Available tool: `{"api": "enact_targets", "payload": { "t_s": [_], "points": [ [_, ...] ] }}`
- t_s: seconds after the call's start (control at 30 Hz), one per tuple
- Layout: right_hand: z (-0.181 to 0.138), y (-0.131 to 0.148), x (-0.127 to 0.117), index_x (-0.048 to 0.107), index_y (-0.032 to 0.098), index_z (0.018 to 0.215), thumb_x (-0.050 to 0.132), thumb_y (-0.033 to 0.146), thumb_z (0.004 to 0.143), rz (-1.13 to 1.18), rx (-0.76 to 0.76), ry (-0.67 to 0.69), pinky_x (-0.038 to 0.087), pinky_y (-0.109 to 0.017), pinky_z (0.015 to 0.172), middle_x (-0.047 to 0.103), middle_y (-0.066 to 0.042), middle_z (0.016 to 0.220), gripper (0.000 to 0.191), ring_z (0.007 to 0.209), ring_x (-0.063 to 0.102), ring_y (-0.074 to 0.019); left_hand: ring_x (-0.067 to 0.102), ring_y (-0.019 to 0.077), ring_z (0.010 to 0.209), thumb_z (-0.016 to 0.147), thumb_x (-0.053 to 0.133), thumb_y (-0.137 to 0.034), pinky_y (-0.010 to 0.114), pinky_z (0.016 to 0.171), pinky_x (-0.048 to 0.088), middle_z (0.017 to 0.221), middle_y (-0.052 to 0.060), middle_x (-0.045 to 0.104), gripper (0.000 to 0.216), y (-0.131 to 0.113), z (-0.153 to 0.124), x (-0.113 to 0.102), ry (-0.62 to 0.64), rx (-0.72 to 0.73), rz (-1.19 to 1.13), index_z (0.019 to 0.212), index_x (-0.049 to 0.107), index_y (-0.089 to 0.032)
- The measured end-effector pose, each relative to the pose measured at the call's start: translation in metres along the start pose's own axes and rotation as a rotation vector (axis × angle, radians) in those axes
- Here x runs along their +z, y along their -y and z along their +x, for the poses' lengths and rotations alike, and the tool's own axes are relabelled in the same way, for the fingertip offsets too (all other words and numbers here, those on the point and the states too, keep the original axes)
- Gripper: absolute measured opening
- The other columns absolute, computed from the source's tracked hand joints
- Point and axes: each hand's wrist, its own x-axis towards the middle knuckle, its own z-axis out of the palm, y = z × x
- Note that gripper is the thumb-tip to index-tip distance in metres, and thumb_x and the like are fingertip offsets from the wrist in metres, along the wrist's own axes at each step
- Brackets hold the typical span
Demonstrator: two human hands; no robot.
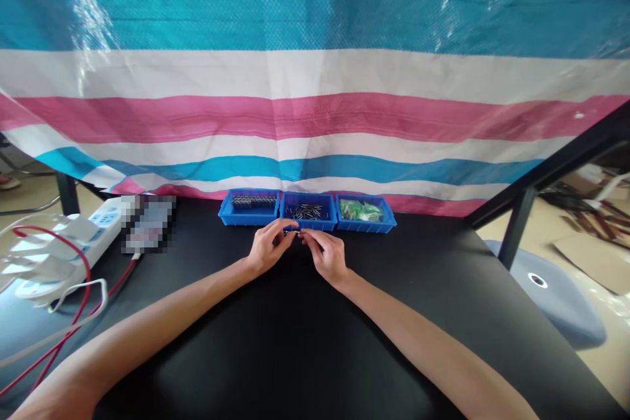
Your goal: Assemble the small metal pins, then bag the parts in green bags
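Observation:
My left hand (268, 246) and my right hand (325, 254) meet over the black table (295, 341), just in front of the middle blue tray. Both pinch a small dark part (292, 231) between their fingertips; it is too small to name. Three blue trays stand in a row at the far edge: the left tray (249, 215) holds dark cylindrical pieces, the middle tray (308, 223) holds thin metal pins, the right tray (365, 223) holds green pieces in clear bags.
A white power strip (101, 226) with red and white cables (73, 289) lies at the left. A blurred-out object (147, 223) sits beside it. A striped tarp (315, 79) hangs behind the table. A grey stool (551, 295) stands at the right.

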Motion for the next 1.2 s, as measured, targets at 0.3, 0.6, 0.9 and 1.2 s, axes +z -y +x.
{"api": "enact_targets", "payload": {
  "t_s": [0.3,0.6,0.9,1.2],
  "points": [
    [0.0043,0.0014,-0.0037,0.066,0.02,0.086,0.044,0.028,0.096,-0.013,0.014,-0.018,0.052,-0.027,0.066,0.067,-0.004,0.075,0.025,0.069,0.064,-0.0154,0.052,0.0072,0.054,0.089,0.055,-0.03,0.019,0.054,0.046,0.083,0.003,0.067,0.015,0.0066,0.0,0.0032,0.087,0.091,0.021,0.091,0.064,-0.017],
    [0.0061,0.0008,-0.0008,0.062,0.019,0.074,0.042,0.033,0.097,-0.061,0.045,0.117,0.047,-0.024,0.063,0.065,-0.003,0.07,0.034,0.065,0.062,-0.0144,0.06,0.0103,0.063,0.089,0.057,-0.027,0.02,0.059,0.049,0.083,0.004,0.068,0.012,0.0032,-0.003,0.0001,-0.046,0.073,0.035,0.09,0.065,-0.018],
    [0.0034,-0.0047,0.0035,0.067,0.019,0.085,0.044,0.031,0.096,-0.057,0.008,0.154,0.05,-0.025,0.067,0.069,-0.005,0.077,0.028,0.071,0.066,-0.0159,0.068,0.0137,0.074,0.089,0.057,-0.026,0.023,0.069,0.054,0.091,0.005,0.073,0.016,0.0012,-0.0053,-0.0012,-0.089,0.104,0.053,0.098,0.068,-0.019],
    [0.0021,-0.0043,0.0031,0.069,0.019,0.085,0.046,0.03,0.095,-0.085,0.012,0.139,0.048,-0.025,0.063,0.067,-0.004,0.071,0.027,0.067,0.065,-0.0156,0.067,0.0103,0.067,0.093,0.05,-0.022,0.021,0.068,0.053,0.088,0.005,0.073,0.02,-0.0012,-0.0069,-0.0043,-0.068,0.047,-0.023,0.105,0.065,-0.017]
  ]
}}
